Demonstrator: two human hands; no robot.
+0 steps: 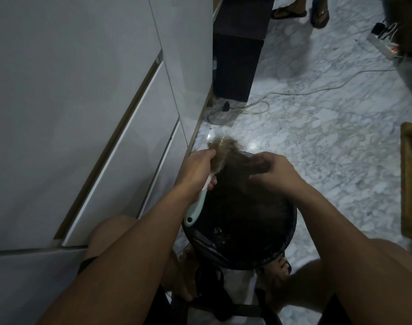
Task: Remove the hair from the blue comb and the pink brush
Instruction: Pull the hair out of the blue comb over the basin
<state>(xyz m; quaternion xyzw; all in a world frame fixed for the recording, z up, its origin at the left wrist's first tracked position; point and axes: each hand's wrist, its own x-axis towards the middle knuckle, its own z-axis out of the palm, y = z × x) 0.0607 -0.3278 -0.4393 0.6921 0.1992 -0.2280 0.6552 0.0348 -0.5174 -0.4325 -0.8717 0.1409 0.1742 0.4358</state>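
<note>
Pale blue comb (195, 205) gripped mid-handle by left hand (199, 170), fingers curled round it, thumb side toward the toothed head. Handle end with hanging hole points back toward the body, lying over near-left rim of black bin (292, 233). Metal teeth at far end matted with tan-brown hair clump (222, 143), which overhangs the bin's far-left edge.

Right hand (274, 170) held over the bin's far side, fingers curled together, pinching a darker tuft of hair (259, 164); tuft partly hidden in shadow, extent unclear. Right hand just beside comb head, not touching it.

Bin stands on marbled floor (329, 137) between bare feet and knees. Bin interior dark; contents not distinguishable. Pink brush not visible.

Edges and room: white cabinet (83, 113) with drawer fronts close along the left, its base edge just beside the bin. Dark cabinet (235, 66) farther back. White cable (317, 90) trails across floor beyond, well apart from the hands. Wooden furniture edge (411, 179) at right. Power strip (385, 46) and another person's sandalled feet (301, 10) at top.
</note>
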